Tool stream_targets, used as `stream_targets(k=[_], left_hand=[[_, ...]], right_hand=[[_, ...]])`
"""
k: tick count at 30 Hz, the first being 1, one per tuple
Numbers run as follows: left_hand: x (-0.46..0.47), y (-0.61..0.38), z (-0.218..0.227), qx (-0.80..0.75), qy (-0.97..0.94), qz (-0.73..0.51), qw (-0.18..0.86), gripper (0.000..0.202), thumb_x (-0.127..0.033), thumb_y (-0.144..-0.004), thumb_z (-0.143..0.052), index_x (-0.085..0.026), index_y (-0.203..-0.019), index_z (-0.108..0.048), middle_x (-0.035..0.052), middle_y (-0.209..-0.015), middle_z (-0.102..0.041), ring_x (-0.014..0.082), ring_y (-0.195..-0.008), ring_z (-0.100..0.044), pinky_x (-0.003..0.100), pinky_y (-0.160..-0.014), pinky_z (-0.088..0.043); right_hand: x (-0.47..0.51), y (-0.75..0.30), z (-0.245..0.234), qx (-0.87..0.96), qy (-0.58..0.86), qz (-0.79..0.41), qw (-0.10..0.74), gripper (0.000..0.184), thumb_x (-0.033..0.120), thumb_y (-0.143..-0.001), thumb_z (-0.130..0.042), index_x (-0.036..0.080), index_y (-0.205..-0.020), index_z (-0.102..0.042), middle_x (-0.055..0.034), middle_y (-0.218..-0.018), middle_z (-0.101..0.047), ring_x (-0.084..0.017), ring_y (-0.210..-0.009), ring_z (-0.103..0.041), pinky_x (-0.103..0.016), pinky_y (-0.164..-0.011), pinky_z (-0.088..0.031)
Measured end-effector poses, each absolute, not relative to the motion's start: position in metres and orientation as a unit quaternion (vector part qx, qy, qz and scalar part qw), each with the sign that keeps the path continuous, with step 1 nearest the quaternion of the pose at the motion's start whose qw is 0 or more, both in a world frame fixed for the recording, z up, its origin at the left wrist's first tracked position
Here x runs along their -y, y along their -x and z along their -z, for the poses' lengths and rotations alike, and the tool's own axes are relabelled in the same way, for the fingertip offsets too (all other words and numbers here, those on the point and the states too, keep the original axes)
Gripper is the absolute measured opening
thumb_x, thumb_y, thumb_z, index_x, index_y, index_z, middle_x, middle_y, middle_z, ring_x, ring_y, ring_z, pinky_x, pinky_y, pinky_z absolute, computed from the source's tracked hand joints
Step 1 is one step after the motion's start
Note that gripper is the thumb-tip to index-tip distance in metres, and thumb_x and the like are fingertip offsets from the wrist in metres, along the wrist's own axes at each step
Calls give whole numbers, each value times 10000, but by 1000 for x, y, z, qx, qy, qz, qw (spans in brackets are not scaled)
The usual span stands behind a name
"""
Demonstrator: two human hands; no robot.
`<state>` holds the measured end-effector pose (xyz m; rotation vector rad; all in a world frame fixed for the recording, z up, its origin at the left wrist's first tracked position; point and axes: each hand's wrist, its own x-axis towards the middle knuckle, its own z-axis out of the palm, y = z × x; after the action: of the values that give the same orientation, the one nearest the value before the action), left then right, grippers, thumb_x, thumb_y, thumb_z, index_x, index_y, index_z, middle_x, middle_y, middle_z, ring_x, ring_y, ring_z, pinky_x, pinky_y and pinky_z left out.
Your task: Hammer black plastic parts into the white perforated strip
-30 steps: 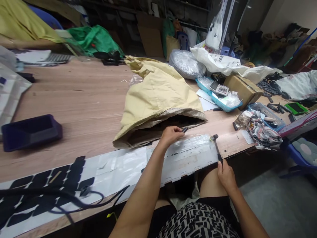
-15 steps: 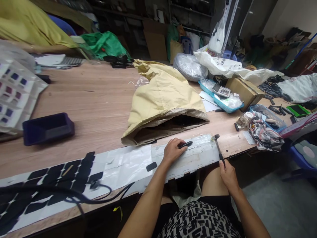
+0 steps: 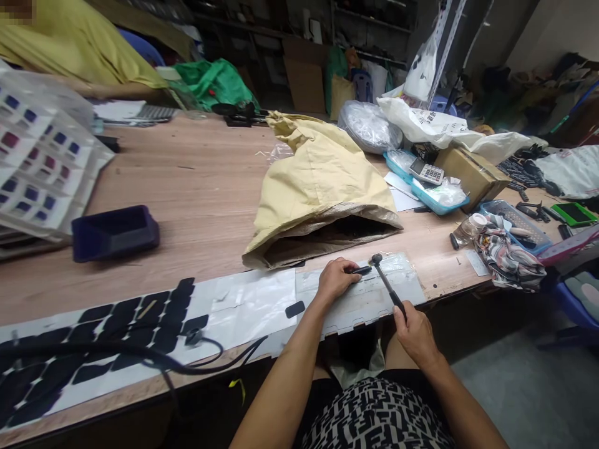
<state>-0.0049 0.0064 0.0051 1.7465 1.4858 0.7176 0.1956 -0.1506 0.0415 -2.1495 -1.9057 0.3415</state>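
My left hand pinches a small black piece and presses it flat on a grey plate at the table's near edge. My right hand grips the dark handle of a small hammer. The hammer's head hangs just to the right of the black piece, close above the plate. A single black flat piece lies on the white sheet left of my left wrist. Behind my hands a yellow sack lies open toward me.
Several black flat pieces and a black cable cover the white sheet at lower left. A dark blue tray sits left of centre. A blue basket with a calculator, a cardboard box and bags crowd the right.
My right hand swung the hammer left, from the plate's right end to beside the black piece. My left hand drew the piece from the sack's mouth onto the plate.
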Motion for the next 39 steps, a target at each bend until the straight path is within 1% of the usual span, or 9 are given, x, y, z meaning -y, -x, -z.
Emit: stream_targets(k=[7,14,19,25,30,35,39], left_hand=[[-7,5,-7,-580,-671,-275,372,193,-270,-647,-742,-235,-836,-750,8,-887,-665,177,-818,-599,288,-743,-448],[-8,5,-6,-579,-675,-269,369,207,-276,-653,-742,-243,-857,-756,5,-895,-664,180,-824,-595,284,-722,-435],[-8,5,-8,-576,-672,-272,378,208,-283,-650,-745,-243,-854,-759,-1,-896,-662,172,-803,-595,275,-684,-419],[-6,5,-10,-577,-672,-275,374,190,-280,-661,-733,-240,-845,-755,-1,-888,-655,170,-808,-585,269,-656,-386],[-6,5,-10,-578,-678,-271,364,170,-261,-661,-727,-243,-828,-755,-5,-845,-645,165,-795,-581,265,-639,-377],[-6,5,-9,-573,-674,-277,375,191,-269,-659,-735,-241,-847,-756,4,-891,-660,175,-841,-589,273,-698,-415],[-7,5,-7,-574,-676,-271,374,197,-281,-665,-729,-244,-857,-755,11,-909,-664,192,-868,-589,285,-706,-422]], right_hand=[[144,-192,-44,651,748,-107,66,309,407,-995,-367,203,-946,-594,-39,-734,-697,-159,-648,-628,-234,-574,-277],[145,-185,-53,657,742,-110,76,338,422,-1004,-342,199,-957,-591,-44,-745,-699,-172,-672,-636,-235,-583,-292],[145,-190,-52,651,752,-102,38,306,408,-998,-366,200,-954,-586,-48,-749,-700,-165,-653,-628,-238,-576,-270],[144,-186,-56,656,745,-107,57,331,429,-1001,-348,202,-952,-584,-39,-746,-696,-166,-673,-634,-241,-589,-284],[143,-177,-56,665,737,-114,26,312,410,-990,-376,197,-964,-602,-47,-755,-700,-169,-654,-631,-250,-567,-267],[139,-190,-56,639,760,-111,38,315,409,-990,-378,200,-958,-610,-50,-741,-699,-173,-657,-631,-243,-579,-290],[136,-214,-59,588,802,-98,46,332,406,-990,-386,187,-961,-634,-72,-771,-707,-185,-703,-647,-242,-604,-323]])
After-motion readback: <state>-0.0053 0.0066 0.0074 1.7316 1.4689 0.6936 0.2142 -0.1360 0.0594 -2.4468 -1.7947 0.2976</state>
